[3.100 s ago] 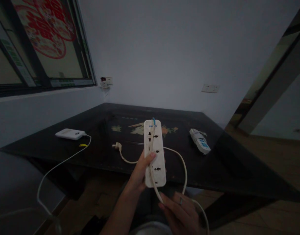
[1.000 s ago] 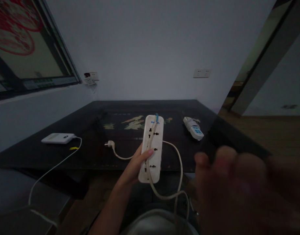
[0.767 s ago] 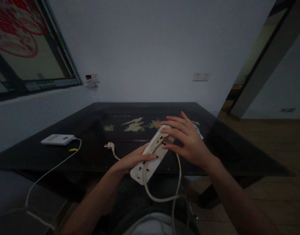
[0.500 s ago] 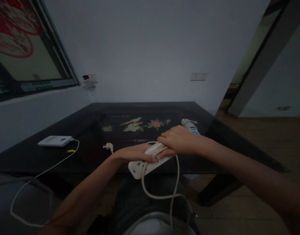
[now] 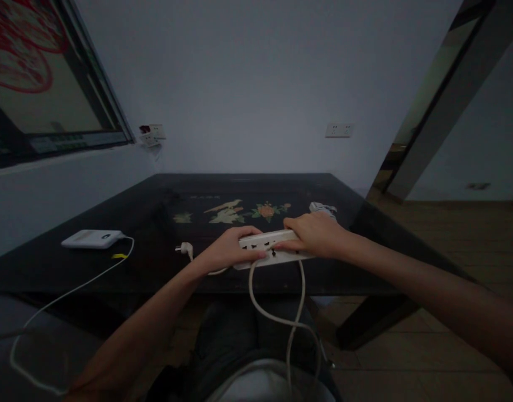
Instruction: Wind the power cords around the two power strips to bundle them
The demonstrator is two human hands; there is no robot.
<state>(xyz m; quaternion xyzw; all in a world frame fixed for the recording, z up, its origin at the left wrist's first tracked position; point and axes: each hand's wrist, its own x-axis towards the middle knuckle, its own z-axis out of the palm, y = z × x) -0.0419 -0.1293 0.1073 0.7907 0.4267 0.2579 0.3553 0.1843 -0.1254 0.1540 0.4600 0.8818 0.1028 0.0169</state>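
Note:
A white power strip lies crosswise over the near part of the dark table, held at both ends. My left hand grips its left end, fingers curled over the top. My right hand is closed over its right end. The strip's thick white cord loops down from the middle toward my lap. Its plug rests on the table just left of my left hand.
A white power bank with a thin white cable sits at the table's left. A second bundled white strip peeks out behind my right hand. Wall sockets are on the far wall, a window on the left, wooden floor to the right.
The strip was upright in my left hand alone. My right hand came in from the right and took its far end, and both hands turned it flat and crosswise over the table.

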